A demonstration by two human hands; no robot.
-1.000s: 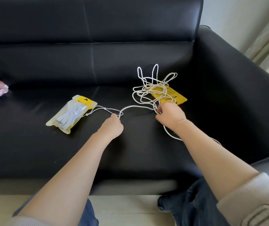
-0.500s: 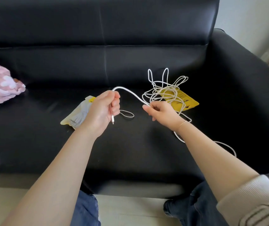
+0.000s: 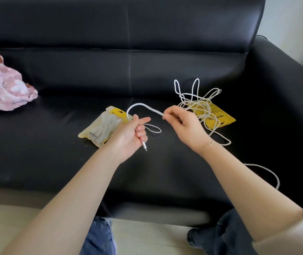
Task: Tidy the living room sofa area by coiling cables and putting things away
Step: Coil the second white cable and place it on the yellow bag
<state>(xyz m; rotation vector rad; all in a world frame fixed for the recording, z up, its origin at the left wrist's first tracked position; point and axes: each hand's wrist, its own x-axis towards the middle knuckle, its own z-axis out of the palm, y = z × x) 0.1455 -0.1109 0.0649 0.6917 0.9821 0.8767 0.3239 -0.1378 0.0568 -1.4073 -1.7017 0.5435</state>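
left hand (image 3: 128,137): curled round the white cable (image 3: 143,107) near its plug end, plug poking out below, forefinger straight
right hand (image 3: 182,124): pinching the same cable further along
cable: arcs between both hands above the black sofa (image 3: 55,153), rest tangled over a yellow packet (image 3: 218,116)
packaged cable (image 3: 102,129): on the seat behind the left hand

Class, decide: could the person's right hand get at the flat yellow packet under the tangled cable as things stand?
Probably yes: the yellow packet lies beside the right hand, though cable loops cover part of it and that hand pinches the cable.

cable tangle (image 3: 198,105) lies on a packet (image 3: 218,116), right of another pouch (image 3: 102,129).
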